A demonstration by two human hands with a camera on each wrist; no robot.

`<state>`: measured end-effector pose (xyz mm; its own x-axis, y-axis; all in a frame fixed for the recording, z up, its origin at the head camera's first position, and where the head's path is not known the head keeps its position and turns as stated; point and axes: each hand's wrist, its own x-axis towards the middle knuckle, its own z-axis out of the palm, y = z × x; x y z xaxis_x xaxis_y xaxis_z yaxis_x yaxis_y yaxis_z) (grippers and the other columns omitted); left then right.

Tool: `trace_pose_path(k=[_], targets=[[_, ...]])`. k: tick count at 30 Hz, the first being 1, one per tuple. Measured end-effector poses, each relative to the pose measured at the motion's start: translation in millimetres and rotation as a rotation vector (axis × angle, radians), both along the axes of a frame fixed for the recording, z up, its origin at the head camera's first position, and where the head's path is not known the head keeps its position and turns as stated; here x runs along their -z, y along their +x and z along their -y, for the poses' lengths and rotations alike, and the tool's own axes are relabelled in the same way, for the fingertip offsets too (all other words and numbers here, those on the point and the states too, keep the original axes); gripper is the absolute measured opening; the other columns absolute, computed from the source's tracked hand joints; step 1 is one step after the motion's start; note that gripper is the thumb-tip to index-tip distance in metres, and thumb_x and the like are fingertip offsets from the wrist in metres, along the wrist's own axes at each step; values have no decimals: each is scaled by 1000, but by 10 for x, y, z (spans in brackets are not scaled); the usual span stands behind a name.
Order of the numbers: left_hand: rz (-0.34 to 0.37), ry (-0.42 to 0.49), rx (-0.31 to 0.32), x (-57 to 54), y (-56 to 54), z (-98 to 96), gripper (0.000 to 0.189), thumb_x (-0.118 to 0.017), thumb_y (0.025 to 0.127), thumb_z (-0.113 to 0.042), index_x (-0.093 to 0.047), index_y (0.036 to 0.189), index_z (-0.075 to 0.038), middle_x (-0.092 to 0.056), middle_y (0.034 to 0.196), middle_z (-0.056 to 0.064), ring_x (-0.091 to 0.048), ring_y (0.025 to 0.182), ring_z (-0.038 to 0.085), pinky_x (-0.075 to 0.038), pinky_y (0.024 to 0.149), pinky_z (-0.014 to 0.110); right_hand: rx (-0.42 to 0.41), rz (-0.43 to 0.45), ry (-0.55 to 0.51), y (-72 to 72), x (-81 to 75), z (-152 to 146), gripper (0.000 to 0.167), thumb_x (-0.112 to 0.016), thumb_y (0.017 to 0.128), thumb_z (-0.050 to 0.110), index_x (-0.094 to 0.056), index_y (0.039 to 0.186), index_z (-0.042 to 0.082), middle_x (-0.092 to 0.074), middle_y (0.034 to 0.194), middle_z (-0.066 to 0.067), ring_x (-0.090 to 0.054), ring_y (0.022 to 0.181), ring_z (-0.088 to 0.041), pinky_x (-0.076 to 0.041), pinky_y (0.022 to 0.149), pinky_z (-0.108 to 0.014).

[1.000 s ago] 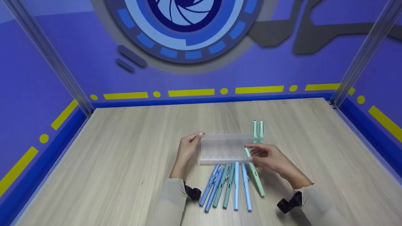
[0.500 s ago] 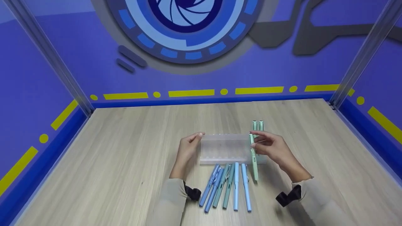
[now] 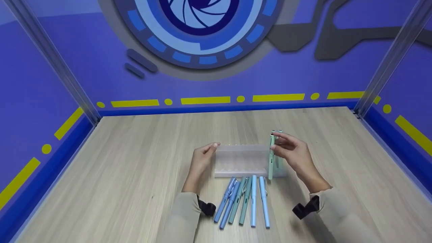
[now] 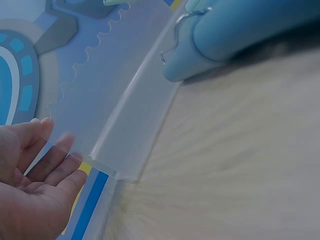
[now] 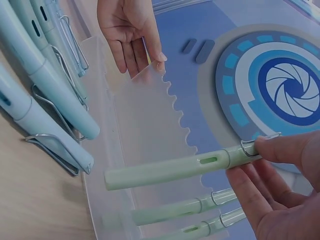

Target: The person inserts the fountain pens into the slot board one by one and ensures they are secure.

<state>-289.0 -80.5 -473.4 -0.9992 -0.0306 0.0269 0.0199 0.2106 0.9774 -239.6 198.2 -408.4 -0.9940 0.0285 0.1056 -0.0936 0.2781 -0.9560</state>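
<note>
Six pens are lying on the near side of the bench, their clip ends pointing to the clear stand, perhaps for easy picking. The left hand is pinching the left top corner of this stand, probably for keeping it steady. The fingers of the right hand are grasping one light green pen by its cap, leaving the lower part free. It is hanging before the stand's right part; contact I cannot tell. Inside the stand, two other green pens are leaning at the right end, their caps showing above the notched edge.
</note>
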Motion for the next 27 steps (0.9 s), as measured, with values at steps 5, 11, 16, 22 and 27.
trace_pose_path(k=[5,11,16,22,27], targets=[[-8,2,1,3,5,0,35,-55,97,-32,-68,117,-7,-65,127,10,-55,126,26,-44,108,39,35,-48,-37,-27,-2,3,45,-68,88,7,-57,132,9,-62,103,0,-64,90,-3,-57,81,-19],[5,9,2,13,-7,3,35,-56,97,-33,-68,117,-7,-64,128,10,-55,127,26,-44,109,39,73,-67,-32,-43,-6,19,44,-68,89,12,-59,131,13,-63,104,1,-63,91,-4,-56,82,-17],[25,21,-4,22,-15,1,33,-56,97,-32,-69,117,-8,-64,128,9,-54,128,26,-43,110,40,95,-84,-16,-43,-1,40,42,-69,89,14,-60,130,15,-64,110,-6,-63,94,-4,-54,82,-14],[15,13,4,6,-4,4,32,-55,97,-29,-69,117,-8,-64,128,9,-54,128,26,-42,110,40,93,-104,-31,-49,28,44,41,-69,89,13,-61,128,14,-64,110,-8,-63,94,-4,-54,83,-14],[15,1,4,0,-1,6,31,-55,98,-30,-69,117,-9,-65,127,8,-54,128,26,-42,110,40,75,-115,-58,-64,74,43,41,-69,88,11,-61,128,12,-63,107,-4,-64,93,-4,-55,82,-16]])
